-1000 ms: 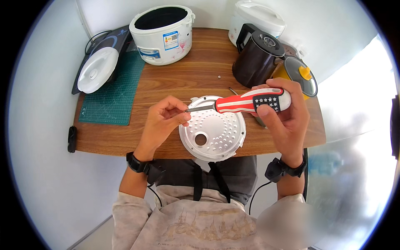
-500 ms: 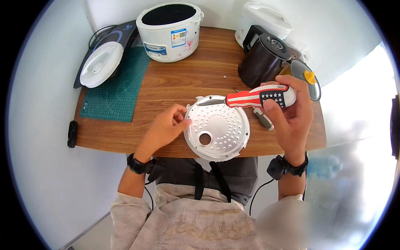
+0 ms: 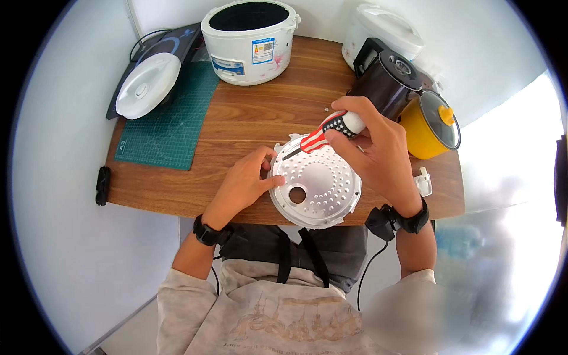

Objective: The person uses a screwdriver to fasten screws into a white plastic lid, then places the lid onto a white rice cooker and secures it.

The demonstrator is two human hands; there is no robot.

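At the near edge of the wooden table (image 3: 248,124), one round metal plate (image 3: 319,173) is lying, its lower rim jutting past the edge. The left hand (image 3: 241,182) is half curling at the plate's left rim, thumb and fingers spread, thumb touching; whether it is gripping, I cannot tell. The right hand (image 3: 378,155) is closing firmly around one screwdriver (image 3: 318,138), which is slanting down toward the plate's upper-left part; whether the tip is touching is hard to see.

Two white cookers are standing at the back: one lidless (image 3: 248,56), one lidded (image 3: 384,32). One dark kettle (image 3: 384,83) is standing close beyond the right hand, which is hiding its lower part; one yellow pot (image 3: 423,127) is sitting beside it. At left, one white lid (image 3: 148,89) is resting over a black hotplate (image 3: 188,42) and partly covering one green mat (image 3: 171,136). One white piece (image 3: 426,183) is lying beside the right wrist. One tiny pale piece (image 3: 326,109) is lying near the right knuckles, too small to identify.
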